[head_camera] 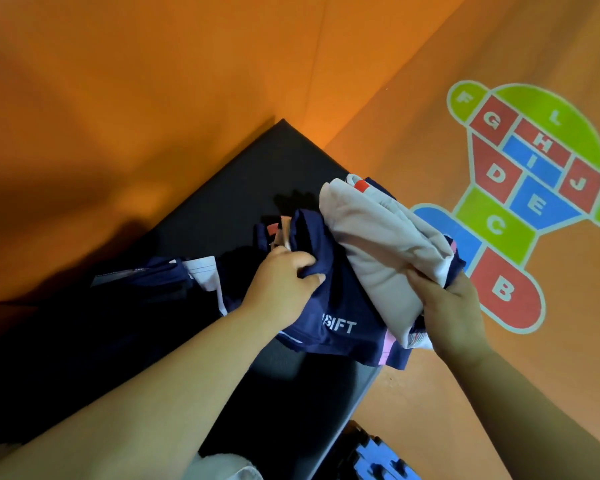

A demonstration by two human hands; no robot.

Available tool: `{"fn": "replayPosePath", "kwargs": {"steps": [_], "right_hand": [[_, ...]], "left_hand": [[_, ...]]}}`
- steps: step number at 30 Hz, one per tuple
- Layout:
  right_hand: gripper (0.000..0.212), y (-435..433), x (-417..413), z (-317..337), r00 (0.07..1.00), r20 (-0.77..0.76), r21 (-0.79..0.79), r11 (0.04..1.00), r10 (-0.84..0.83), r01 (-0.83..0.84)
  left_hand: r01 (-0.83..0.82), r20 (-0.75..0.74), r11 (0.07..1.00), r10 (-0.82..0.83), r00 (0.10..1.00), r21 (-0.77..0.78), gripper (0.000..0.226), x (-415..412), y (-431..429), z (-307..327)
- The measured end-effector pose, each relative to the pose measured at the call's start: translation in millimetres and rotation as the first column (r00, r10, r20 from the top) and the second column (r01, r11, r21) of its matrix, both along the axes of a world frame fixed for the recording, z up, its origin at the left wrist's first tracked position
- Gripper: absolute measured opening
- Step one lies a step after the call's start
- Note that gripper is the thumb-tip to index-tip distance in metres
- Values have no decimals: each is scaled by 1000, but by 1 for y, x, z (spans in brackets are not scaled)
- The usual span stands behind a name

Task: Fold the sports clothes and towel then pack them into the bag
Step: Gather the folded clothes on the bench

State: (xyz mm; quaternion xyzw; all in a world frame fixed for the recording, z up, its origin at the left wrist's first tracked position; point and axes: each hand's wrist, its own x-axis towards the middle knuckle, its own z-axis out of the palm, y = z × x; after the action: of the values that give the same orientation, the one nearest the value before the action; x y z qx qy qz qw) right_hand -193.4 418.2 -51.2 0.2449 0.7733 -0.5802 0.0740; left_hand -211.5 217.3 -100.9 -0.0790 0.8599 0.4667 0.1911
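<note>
Left hand grips a bunched fold of the navy garment, fingers curled tight. Right hand clasps the near end of the white garment. Both pieces are held together over the right edge of the black pad. The white roll's long axis runs from the right hand away and leftward. Navy print reads, in part, "SIFT". More clothes lie on the pad. Floor hopscotch bears letters B to L.

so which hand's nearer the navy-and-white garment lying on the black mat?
Left. The left hand grips the navy printed garment just beside the navy-and-white garment; the right hand is farther off, holding the white folded cloth.
</note>
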Motion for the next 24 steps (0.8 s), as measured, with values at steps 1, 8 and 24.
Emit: {"fn": "replayPosePath", "kwargs": {"steps": [1,8,24], "right_hand": [[26,2,0,2,1000,-17,-8,1000,-1,1],[27,9,1,12,998,-64,-49,999,-8,5],[20,7,11,-6,999,-2,-95,995,-43,43]], "left_hand": [[15,-14,1000,-15,1000,-4,10,0,4,1],[34,-93,999,-31,995,37,32,7,20,4],[-101,97,989,112,989,-110,29,-56,-16,-25]]}}
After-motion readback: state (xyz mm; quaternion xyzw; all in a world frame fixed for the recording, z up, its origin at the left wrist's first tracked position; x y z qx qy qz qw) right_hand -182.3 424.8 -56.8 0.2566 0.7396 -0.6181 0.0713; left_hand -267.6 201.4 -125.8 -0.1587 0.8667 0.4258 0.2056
